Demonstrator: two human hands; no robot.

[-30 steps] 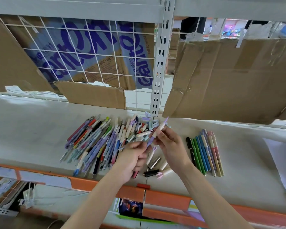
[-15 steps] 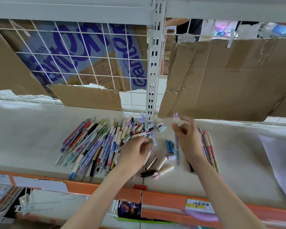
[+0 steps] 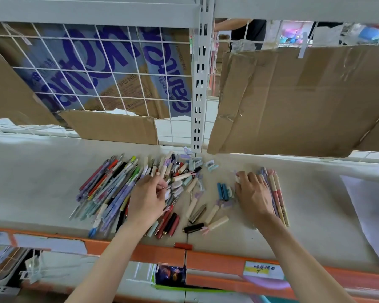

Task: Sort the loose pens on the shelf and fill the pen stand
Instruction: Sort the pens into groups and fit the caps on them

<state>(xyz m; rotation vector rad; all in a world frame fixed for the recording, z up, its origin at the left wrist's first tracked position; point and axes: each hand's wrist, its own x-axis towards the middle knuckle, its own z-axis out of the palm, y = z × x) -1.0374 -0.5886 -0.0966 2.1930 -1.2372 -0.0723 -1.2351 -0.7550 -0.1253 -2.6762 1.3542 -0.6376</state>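
Dozens of loose pens (image 3: 109,193) sat fanned out on the shelf (image 3: 37,178), mostly in a big mixed heap left of centre, with a smaller sorted row (image 3: 276,193) off to the right. A second earlier both hands were up holding one purple-tipped pen between them; by this point the right hand (image 3: 253,194) had dropped down flat against the sorted row, fingers fairly straight and gripping nothing I could see, so that pen looked delivered. The left hand (image 3: 148,197) had gone back into the heap, fingertips curled in among the pens near a few stray caps (image 3: 177,185); couldn't tell if it actually pinched anything. So sorting was moving along, but the heap was still big. Some short blue pieces (image 3: 223,191) lay between the hands, and a black pen (image 3: 193,228) sat near the orange front edge (image 3: 140,251). No pen stand showed anywhere. Cardboard (image 3: 293,101) blocked the far side, and the right hand hid part of the row.
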